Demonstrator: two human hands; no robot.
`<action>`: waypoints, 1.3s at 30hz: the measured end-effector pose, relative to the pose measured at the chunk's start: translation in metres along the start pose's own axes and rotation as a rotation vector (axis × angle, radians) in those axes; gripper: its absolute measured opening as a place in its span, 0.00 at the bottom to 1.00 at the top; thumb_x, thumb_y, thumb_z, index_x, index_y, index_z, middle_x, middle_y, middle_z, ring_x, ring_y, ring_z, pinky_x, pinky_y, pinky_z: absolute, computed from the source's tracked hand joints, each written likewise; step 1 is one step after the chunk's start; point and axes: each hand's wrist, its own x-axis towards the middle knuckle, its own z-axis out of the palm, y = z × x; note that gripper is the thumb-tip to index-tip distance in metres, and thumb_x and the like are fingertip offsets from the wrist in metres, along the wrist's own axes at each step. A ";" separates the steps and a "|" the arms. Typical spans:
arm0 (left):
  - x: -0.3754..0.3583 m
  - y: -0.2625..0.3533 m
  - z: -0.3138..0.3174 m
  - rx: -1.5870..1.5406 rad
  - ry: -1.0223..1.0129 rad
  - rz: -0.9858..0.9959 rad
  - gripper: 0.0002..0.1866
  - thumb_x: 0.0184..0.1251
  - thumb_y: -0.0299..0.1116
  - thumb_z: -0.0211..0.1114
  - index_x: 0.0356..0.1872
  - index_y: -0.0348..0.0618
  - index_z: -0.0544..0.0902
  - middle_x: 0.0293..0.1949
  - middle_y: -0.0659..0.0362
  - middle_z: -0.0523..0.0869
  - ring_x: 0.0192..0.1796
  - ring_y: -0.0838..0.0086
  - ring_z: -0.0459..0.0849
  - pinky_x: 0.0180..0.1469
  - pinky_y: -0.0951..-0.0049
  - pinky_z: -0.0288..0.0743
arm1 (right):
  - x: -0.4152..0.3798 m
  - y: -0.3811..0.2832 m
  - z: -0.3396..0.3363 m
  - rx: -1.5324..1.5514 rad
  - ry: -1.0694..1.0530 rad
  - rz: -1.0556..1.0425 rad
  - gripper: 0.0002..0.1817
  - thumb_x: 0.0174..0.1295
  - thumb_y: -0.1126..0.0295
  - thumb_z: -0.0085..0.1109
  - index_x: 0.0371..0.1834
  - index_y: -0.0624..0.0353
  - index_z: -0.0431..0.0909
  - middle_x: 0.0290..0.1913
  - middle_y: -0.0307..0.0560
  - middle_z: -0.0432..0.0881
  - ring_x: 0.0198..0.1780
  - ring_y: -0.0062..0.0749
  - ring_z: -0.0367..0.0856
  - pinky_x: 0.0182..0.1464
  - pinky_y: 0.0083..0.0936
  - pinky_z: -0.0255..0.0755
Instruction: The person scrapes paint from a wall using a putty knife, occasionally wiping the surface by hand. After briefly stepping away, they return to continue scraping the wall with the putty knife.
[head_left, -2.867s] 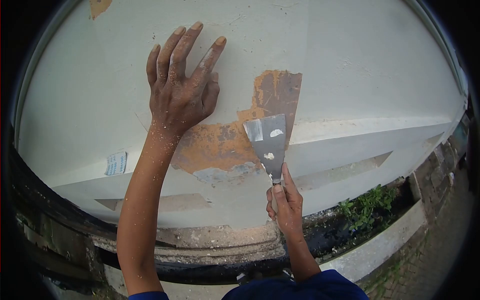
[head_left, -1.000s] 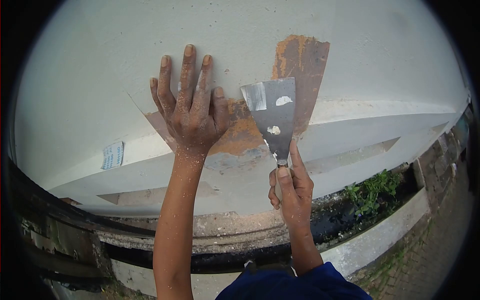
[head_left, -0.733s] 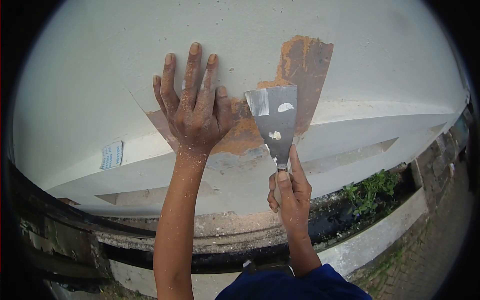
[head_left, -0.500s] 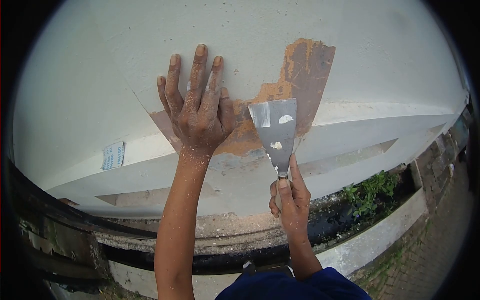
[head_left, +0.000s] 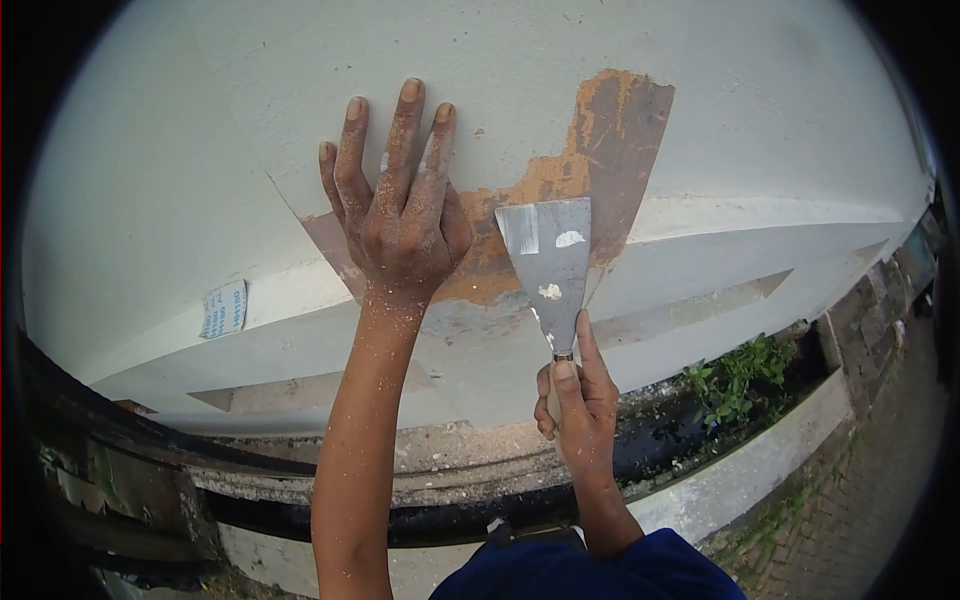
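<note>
My left hand [head_left: 405, 225] lies over the pale painted wall [head_left: 250, 110] with its fingers spread, dusted with white and brown flecks. Its lower part overlaps a patch of bare surface [head_left: 625, 150], brown and orange, where the white paint is gone. In my right hand [head_left: 585, 410] is a putty knife [head_left: 548, 260], held by its handle with the wide grey blade pointing up. White smears mark the blade, and its edge overlaps the bare patch. Fingers and thumb wrap the handle, hiding most of it.
A piece of sandpaper [head_left: 224, 309] with blue print rests on the ledge [head_left: 290, 297] at left. Below the wall runs a dark drainage channel [head_left: 640, 455] with a green plant [head_left: 742, 380] in it. A concrete curb [head_left: 750, 465] borders it, with paving [head_left: 850, 530] beyond.
My left hand has shifted slightly up and to the right in view. The putty knife has barely moved, and the right hand keeps its grip.
</note>
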 end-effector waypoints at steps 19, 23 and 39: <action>-0.001 -0.001 -0.003 -0.001 -0.026 0.006 0.26 0.55 0.25 0.54 0.59 0.51 0.79 0.68 0.64 0.71 0.76 0.62 0.54 0.76 0.53 0.38 | 0.009 -0.001 0.011 0.003 0.016 -0.028 0.29 0.73 0.67 0.45 0.75 0.59 0.51 0.26 0.36 0.72 0.18 0.10 0.63 0.17 0.10 0.60; -0.020 -0.001 -0.007 0.073 -0.114 -0.008 0.23 0.62 0.33 0.52 0.60 0.48 0.78 0.69 0.62 0.70 0.76 0.60 0.52 0.76 0.53 0.34 | 0.007 -0.013 0.016 0.019 0.019 -0.005 0.29 0.73 0.66 0.45 0.75 0.58 0.51 0.26 0.37 0.71 0.17 0.10 0.63 0.16 0.11 0.60; -0.073 -0.018 -0.002 0.162 -0.070 -0.119 0.28 0.67 0.48 0.49 0.57 0.35 0.77 0.69 0.50 0.67 0.76 0.49 0.49 0.75 0.46 0.29 | 0.017 -0.001 0.005 0.040 0.010 -0.041 0.30 0.73 0.67 0.45 0.76 0.59 0.49 0.26 0.37 0.72 0.17 0.11 0.63 0.16 0.12 0.60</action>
